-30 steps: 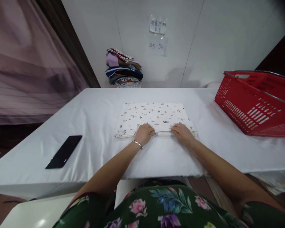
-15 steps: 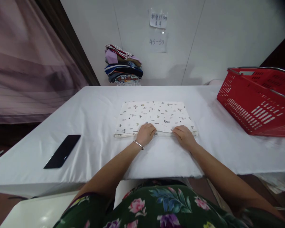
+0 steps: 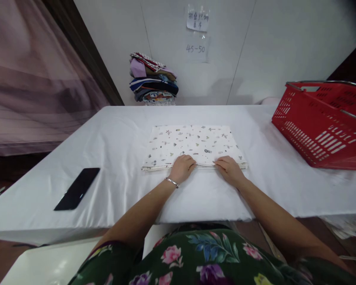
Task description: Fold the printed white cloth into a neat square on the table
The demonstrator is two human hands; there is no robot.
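A folded white cloth (image 3: 190, 142) with small grey and green plant prints lies flat in front of me, its layers showing along the near edge. At that edge, left of the middle, my left hand (image 3: 182, 168) pinches the cloth between thumb and fingers; a silver bracelet (image 3: 172, 182) circles its wrist. My right hand (image 3: 230, 170) grips the same edge a short way to the right, thumb and fingers closed on it. The fingertips of both hands are partly hidden.
The cloth rests on a table with a white cover (image 3: 124, 134). A black phone (image 3: 77, 189) lies at the left, and a red plastic basket (image 3: 320, 126) stands at the right. Behind the table, a pile of folded fabrics (image 3: 154, 81) is stacked near the wall.
The near edge of the cloth between my hands lies flatter, with its layers closer together. My hands have barely moved; the whole view has shifted slightly.
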